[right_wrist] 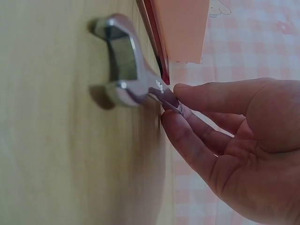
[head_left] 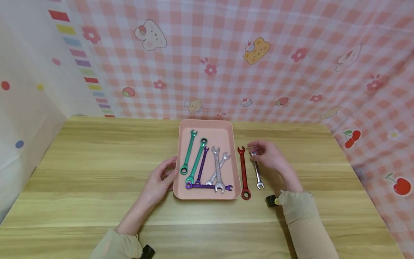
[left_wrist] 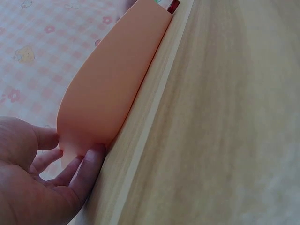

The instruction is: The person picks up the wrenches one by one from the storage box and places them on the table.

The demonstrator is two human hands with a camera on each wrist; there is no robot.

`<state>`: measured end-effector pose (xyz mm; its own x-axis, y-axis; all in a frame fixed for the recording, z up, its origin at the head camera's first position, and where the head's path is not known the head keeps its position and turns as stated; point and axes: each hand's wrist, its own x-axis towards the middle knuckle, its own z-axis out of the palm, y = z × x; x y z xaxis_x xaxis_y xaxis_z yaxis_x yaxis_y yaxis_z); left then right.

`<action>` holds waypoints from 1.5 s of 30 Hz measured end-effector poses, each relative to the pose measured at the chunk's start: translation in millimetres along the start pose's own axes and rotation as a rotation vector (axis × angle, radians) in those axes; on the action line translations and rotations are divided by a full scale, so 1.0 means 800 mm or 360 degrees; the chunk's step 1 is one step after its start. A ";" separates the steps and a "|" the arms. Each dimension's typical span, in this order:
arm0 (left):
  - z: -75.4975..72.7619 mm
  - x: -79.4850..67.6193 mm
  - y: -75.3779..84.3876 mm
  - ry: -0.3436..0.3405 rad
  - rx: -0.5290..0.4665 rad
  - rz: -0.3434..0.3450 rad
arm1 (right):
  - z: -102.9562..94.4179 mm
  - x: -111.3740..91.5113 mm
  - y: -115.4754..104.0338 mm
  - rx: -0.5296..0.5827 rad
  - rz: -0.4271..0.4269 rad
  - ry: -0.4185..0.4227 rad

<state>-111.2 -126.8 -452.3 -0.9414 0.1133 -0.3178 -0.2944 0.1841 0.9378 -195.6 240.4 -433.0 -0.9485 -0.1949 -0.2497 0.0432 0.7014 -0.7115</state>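
Observation:
My right hand [head_left: 267, 155] pinches the upper end of a small silver wrench [head_left: 257, 174] between thumb and fingers; in the right wrist view its open-ended jaw faces the camera close over the table. Left of it lies a red ratcheting wrench [head_left: 244, 174] on the wood, beside the tray. My left hand [head_left: 161, 180] touches the left wall of a pink tray [head_left: 207, 124], fingertips against its outside in the left wrist view. Inside the tray lie green wrenches [head_left: 189, 151], purple wrenches [head_left: 202, 165] and silver wrenches [head_left: 217, 167], some crossing each other.
The wooden table [head_left: 97, 162] runs back to a pink checked cloth [head_left: 194, 50] hanging behind it. Another cloth side [head_left: 381, 144] rises at the right. Black wrist straps or mounts [head_left: 271, 201] sit at both sleeves.

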 end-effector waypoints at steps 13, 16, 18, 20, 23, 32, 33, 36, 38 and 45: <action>0.001 -0.001 -0.001 0.0006 0.0007 -0.0010 | 0.008 0.001 -0.004 -0.0075 -0.0005 0.0073; 0.001 -0.001 -0.001 0.0008 0.0009 -0.0008 | 0.009 0.001 -0.005 -0.0080 -0.0008 0.0086; 0.001 -0.001 0.000 0.0008 0.0017 -0.0012 | 0.010 0.002 -0.006 -0.0089 -0.0012 0.0102; 0.001 -0.001 0.000 0.0007 0.0021 -0.0013 | 0.010 0.001 -0.007 -0.0108 -0.0027 0.0114; 0.001 -0.001 0.001 0.0003 0.0015 -0.0009 | 0.011 0.000 -0.010 -0.0138 -0.0029 0.0132; 0.001 0.000 0.001 -0.0001 0.0007 -0.0015 | 0.013 -0.001 -0.014 -0.0206 -0.0008 0.0154; 0.001 0.000 0.001 -0.0003 0.0002 -0.0013 | 0.013 -0.001 -0.014 -0.0210 -0.0006 0.0157; 0.001 0.001 0.000 -0.0009 -0.0003 -0.0002 | 0.013 -0.001 -0.013 -0.0219 -0.0007 0.0168; 0.001 0.001 0.000 -0.0010 0.0003 -0.0002 | 0.012 -0.002 -0.014 -0.0225 -0.0012 0.0169; 0.000 0.001 -0.002 -0.0005 -0.0003 -0.0010 | 0.013 -0.003 -0.016 -0.0228 0.0006 0.0150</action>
<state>-111.6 -127.2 -453.8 -0.9389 0.1155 -0.3242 -0.3006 0.1832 0.9360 -190.7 224.6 -430.4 -0.9739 -0.1316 -0.1851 0.0083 0.7938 -0.6082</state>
